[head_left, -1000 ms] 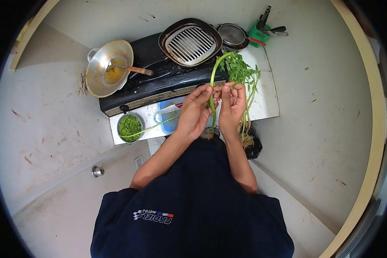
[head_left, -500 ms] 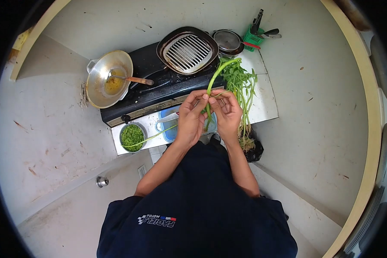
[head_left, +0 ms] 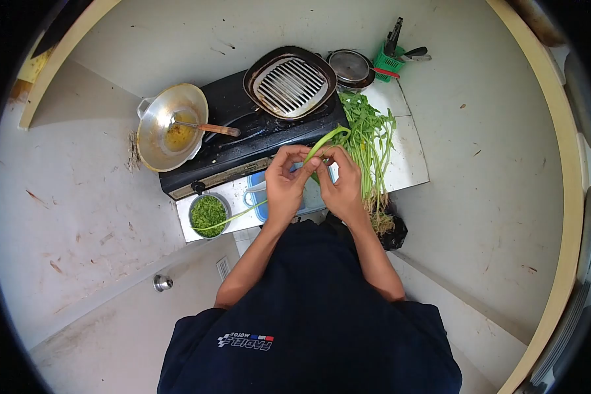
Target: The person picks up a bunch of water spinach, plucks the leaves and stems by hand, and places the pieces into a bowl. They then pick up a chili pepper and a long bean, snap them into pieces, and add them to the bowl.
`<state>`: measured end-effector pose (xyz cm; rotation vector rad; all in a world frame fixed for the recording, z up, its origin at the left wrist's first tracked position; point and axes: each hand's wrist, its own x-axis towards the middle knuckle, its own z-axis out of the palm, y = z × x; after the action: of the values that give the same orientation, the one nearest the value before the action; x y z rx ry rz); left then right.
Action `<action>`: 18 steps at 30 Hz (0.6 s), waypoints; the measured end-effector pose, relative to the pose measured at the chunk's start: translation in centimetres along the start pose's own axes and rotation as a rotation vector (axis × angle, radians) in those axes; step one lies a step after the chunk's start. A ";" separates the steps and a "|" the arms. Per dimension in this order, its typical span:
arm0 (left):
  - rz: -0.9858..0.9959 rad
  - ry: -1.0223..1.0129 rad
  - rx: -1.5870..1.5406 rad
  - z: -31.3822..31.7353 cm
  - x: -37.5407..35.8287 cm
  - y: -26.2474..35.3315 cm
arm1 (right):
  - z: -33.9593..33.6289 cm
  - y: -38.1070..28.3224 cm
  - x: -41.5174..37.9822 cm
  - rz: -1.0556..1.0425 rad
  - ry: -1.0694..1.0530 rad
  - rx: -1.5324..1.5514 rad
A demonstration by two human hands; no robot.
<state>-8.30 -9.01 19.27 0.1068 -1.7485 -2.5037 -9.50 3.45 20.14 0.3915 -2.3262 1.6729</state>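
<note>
A thick green stalk (head_left: 324, 138) is pinched between the fingertips of my left hand (head_left: 285, 187) and my right hand (head_left: 343, 185), which nearly touch. Its upper end leans to the upper right. Beneath the hands lies a blue-rimmed tray or board (head_left: 261, 209), partly hidden, with a knife blade (head_left: 256, 187) at its left. A thin stem runs from near my left hand to a bowl of chopped greens (head_left: 208, 215). Just right of my right hand lies a bunch of leafy greens (head_left: 373, 148) with roots.
On the black stove (head_left: 230, 144) stand a wok (head_left: 152, 146) with a wooden-handled ladle and a square grill pan (head_left: 251, 84). Behind the greens are a small lidded pan (head_left: 349, 67) and a green utensil basket (head_left: 387, 64). A black bag (head_left: 395, 238) is at the counter's edge.
The view has shifted slightly. The stalk now leans lower toward the right, and its lower end no longer shows below the fingers. Both hands keep pinching it.
</note>
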 end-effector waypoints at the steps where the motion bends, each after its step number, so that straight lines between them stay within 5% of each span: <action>1: -0.018 -0.011 0.008 -0.4 0.0 0.2 | 0.0 -0.2 0.0 0.004 -0.003 -0.011; 6: -0.153 -0.049 -0.174 -2.3 0.4 -0.6 | 0.9 -0.1 -0.4 0.045 0.008 0.023; 18: -0.324 -0.004 -0.380 -3.6 0.0 -1.0 | 0.4 2.7 -3.1 0.436 0.054 0.665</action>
<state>-7.94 -11.98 17.09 0.3850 -1.3107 -3.0153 -7.61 4.10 16.57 -0.0651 -1.8405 2.6176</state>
